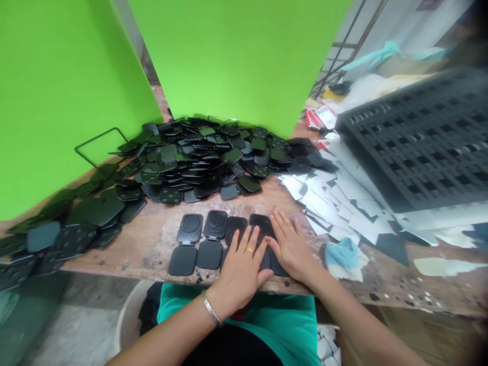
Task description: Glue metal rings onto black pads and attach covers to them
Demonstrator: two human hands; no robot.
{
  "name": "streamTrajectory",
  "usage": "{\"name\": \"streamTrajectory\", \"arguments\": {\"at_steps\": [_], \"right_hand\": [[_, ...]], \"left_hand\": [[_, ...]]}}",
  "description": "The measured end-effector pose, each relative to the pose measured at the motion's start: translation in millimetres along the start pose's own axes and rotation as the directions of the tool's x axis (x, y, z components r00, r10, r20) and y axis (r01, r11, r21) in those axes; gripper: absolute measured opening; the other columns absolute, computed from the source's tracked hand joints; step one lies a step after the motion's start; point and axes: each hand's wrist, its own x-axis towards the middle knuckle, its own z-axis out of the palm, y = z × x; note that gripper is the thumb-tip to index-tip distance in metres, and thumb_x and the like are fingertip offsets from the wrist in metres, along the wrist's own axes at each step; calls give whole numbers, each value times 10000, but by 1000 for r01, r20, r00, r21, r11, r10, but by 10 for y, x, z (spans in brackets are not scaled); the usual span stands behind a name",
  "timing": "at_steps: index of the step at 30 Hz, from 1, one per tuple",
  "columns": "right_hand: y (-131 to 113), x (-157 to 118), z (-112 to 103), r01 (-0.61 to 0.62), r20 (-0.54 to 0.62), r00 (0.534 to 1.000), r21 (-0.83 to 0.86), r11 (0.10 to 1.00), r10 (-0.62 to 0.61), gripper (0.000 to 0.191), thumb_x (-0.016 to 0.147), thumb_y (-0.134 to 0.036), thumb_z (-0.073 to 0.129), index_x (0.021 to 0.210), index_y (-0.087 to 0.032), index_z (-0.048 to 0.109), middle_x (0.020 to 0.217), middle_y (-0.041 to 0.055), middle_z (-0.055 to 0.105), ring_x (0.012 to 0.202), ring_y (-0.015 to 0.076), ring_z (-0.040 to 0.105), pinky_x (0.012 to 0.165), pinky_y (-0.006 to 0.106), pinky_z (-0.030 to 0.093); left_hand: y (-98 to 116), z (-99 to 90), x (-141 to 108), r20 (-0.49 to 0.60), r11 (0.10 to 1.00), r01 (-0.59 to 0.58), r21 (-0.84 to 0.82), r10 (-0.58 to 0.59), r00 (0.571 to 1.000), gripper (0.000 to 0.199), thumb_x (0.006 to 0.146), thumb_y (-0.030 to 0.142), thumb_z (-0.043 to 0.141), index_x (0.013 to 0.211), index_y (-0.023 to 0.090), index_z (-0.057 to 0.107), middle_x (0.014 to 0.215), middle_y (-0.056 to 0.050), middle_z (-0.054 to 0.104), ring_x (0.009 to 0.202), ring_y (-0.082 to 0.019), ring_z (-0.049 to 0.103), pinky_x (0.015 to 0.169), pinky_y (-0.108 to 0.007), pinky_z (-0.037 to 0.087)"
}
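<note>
fingers of the left hand (pixel 244 259) and right hand (pixel 292 249) lie slightly spread, flat on the black hinged cases (pixel 260 226), gripping nothing.

bright green panels (pixel 236 56), black pieces (pixel 198 157), seemingly blue-and-white cloth (pixel 343 256)

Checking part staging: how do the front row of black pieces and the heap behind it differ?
Order: the front row sits side by side; the heap is jumbled, pieces overlapping at mixed angles.
Count: the row has a handful, the heap far more.
Contact: the left hand and right hand lie flat over the row's right part; neither touches the heap.
Shared: black, rounded corners, same wooden table.
</note>
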Motion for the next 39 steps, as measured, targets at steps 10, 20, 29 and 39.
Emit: {"name": "streamTrajectory", "arguments": {"at_steps": [10,20,29,39], "right_hand": [[-127,17,-305,78,70,994,25,997,-79,588,1028,-495,276,1543,-219,331,1632,80,207,1521,291,114,1205,600,127],[-502,122,-238,201,155,965,90,976,-213,641,984,-555,404,1544,-252,328,1632,87,207,1515,300,149,1205,572,193],[-605,159,-192,200,140,967,104,974,-213,652,971,-552,436,1538,-243,346,1628,110,224,1513,319,150,1191,603,200],[-280,1206,-248,-2,-139,990,75,997,13,470,942,-273,505,1354,-50,551,1382,230,563,1300,337,500,1085,485,399]], "left_hand": [[-715,-489,-436,-97,986,161,46,-156,983,522,1020,392,387,1523,262,337,1626,-107,222,1498,-350,178,1165,-610,279],[-1125,-282,-779,-34,991,117,63,-115,993,582,975,441,500,1520,348,318,1624,-99,232,1479,-376,231,1138,-631,302],[-1336,-311,-933,-49,994,81,80,-77,996,624,961,529,493,1527,353,297,1637,-74,198,1499,-372,162,1153,-614,276],[-962,-424,-763,-8,993,-111,29,111,994,868,879,584,606,1556,209,213,1588,-125,305,1489,-327,221,1210,-582,181]]}}
